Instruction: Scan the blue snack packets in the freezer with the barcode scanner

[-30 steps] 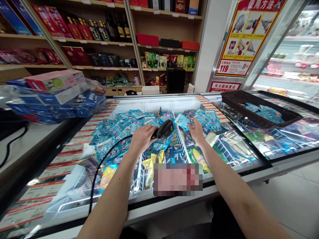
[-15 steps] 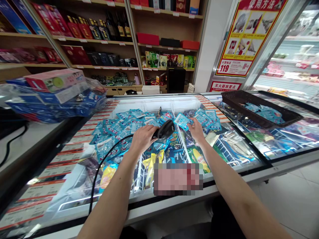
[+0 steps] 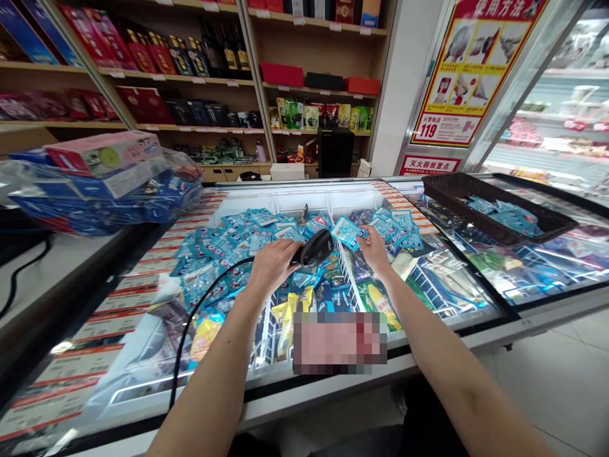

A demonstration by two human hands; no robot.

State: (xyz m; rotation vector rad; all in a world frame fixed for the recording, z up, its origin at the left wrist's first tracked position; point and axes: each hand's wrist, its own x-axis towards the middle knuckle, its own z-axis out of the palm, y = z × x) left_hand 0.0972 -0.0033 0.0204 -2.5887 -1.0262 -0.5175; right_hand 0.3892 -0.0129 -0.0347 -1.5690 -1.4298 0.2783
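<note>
My left hand [image 3: 272,263] is closed around the handle of a black barcode scanner [image 3: 316,249], whose cable runs down to the left. The scanner's head points right, toward a blue packet [image 3: 346,232] pinched in my right hand [image 3: 375,251]. Many similar blue packets [image 3: 214,254] lie spread over the glass top of a chest freezer, left of and behind the scanner. A smaller group of blue packets [image 3: 397,227] lies just right of my right hand. Through the glass show frozen goods in white wire baskets [image 3: 349,276].
To the right, a dark brown tray [image 3: 499,216] holds several blue packets. Plastic-wrapped blue goods [image 3: 118,197] with a pink box [image 3: 105,152] on top stand at the left. Price labels [image 3: 90,346] line the glass. A blurred-out pink patch [image 3: 340,343] covers something at the front edge.
</note>
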